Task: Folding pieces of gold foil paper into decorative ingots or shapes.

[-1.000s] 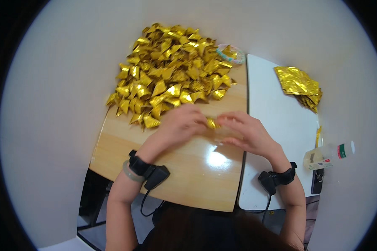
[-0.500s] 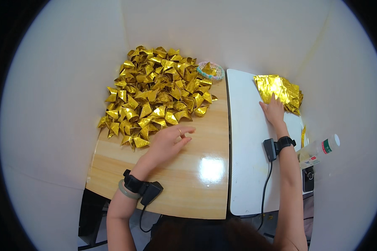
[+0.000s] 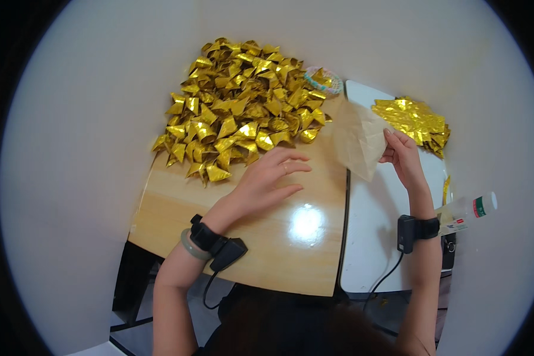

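My right hand (image 3: 404,157) pinches one edge of a sheet of paper (image 3: 361,142), its dull beige side facing up, held above the seam between the two tabletops. Beyond that hand lies a stack of gold foil sheets (image 3: 412,118). My left hand (image 3: 273,178) hovers over the wooden tabletop with fingers apart and nothing in them. Just past it spreads a big heap of folded gold foil paper ingots (image 3: 243,107).
A beaded ring (image 3: 324,80) in pastel colours sits at the heap's right edge. On the right, a clear plastic bottle (image 3: 466,210) with a white cap lies near a black object (image 3: 449,254). Pale walls enclose the wooden table (image 3: 267,249) and white table (image 3: 371,249).
My right hand has lifted a sheet off the gold stack and brought it left toward the wooden table. My left hand's fingers have spread wider. The whole view has shifted.
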Motion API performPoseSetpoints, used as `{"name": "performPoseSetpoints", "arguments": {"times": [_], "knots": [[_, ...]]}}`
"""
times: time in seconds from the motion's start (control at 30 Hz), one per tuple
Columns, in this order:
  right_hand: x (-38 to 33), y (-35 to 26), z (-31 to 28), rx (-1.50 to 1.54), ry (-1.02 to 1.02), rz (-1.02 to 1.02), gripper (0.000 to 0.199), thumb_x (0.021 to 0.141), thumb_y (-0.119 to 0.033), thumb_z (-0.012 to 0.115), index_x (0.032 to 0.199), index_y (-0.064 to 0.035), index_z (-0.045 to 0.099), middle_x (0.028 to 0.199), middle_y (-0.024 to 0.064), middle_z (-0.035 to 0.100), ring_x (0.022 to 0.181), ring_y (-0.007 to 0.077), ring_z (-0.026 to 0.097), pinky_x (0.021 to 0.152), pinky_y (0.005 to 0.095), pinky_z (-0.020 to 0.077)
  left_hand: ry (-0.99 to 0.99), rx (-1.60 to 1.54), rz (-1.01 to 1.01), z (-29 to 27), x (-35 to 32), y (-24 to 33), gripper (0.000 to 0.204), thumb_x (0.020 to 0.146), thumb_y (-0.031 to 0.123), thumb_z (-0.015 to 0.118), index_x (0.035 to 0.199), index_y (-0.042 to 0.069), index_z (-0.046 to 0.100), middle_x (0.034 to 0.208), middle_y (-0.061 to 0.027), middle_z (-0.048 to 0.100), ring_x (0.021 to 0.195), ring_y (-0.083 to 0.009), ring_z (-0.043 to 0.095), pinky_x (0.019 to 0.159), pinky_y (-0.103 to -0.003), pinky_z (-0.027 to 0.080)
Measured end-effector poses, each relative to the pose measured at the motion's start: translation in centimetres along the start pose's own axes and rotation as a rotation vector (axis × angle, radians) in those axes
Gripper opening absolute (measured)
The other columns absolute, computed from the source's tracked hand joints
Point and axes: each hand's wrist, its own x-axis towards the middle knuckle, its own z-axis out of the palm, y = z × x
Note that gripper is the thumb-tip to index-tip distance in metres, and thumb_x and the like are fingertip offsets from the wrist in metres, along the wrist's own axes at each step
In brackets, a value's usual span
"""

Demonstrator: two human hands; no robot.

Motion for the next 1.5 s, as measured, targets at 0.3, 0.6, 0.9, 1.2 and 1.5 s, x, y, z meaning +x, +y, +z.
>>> {"name": "performPoseSetpoints", "arguments": {"times": [0.3, 0.6, 0.9, 1.2, 1.5], "knots": [[-1.2, 2.2, 5.1, -0.279, -0.258, 0.241, 0.027, 0.090, -0.029, 0.058, 0.095, -0.0037, 0.063, 0.073, -0.0022, 0.060, 0.062, 0.0040, 0.056, 0.052, 0.0183, 0.0452, -0.277, 0.307, -0.008, 0.9, -0.1, 0.4, 0.068, 0.065, 0.030, 0.079, 0.123, 0.008, 0.050, 0.131, -0.0179, 0.043, 0.124, -0.0357, 0.036, 0.104, -0.042, 0.032], [-4.1, -0.2, 6.8, -0.595, -0.592, -0.380, 0.074, 0.067, -0.028, 0.080, 0.127, -0.0042, 0.044, 0.118, 0.0136, 0.052, 0.110, 0.0288, 0.050, 0.095, 0.0365, 0.0408, -0.268, 0.310, -0.190, 0.3, -0.7, 0.4, 0.049, 0.073, 0.045, 0.066, 0.099, 0.003, 0.067, 0.113, -0.0104, 0.062, 0.105, -0.0255, 0.056, 0.086, -0.036, 0.048], [-3.6, 0.9, 7.6, -0.434, -0.432, 0.078, 0.056, 0.076, -0.011, 0.070, 0.125, -0.0082, 0.044, 0.099, 0.0112, 0.060, 0.089, 0.0284, 0.060, 0.084, 0.0351, 0.0471, -0.152, 0.220, -0.424, 0.4, -0.4, 1.1, 0.047, 0.073, 0.033, 0.072, 0.112, 0.010, 0.061, 0.095, -0.0111, 0.063, 0.087, -0.0282, 0.061, 0.075, -0.037, 0.049], [-3.6, 2.2, 7.8, -0.846, -0.257, -0.524, 0.049, 0.072, -0.015, 0.074, 0.116, -0.0067, 0.053, 0.116, 0.0124, 0.051, 0.108, 0.0297, 0.048, 0.093, 0.0354, 0.0420, -0.013, 0.533, -0.077, 1.0, -0.5, -1.0, 0.039, 0.070, 0.021, 0.073, 0.107, 0.012, 0.062, 0.106, -0.0067, 0.054, 0.101, -0.0264, 0.051, 0.083, -0.037, 0.044], [-3.5, 1.3, 6.8, -0.574, -0.636, -0.390, 0.042, 0.064, -0.010, 0.069, 0.102, -0.0058, 0.054, 0.119, 0.0111, 0.051, 0.114, 0.0308, 0.044, 0.099, 0.0371, 0.0383, -0.192, 0.295, -0.185, 1.2, -1.2, -0.5, 0.031, 0.072, 0.024, 0.072, 0.101, 0.015, 0.067, 0.116, -0.0063, 0.052, 0.109, -0.0262, 0.046, 0.091, -0.037, 0.042]]}}
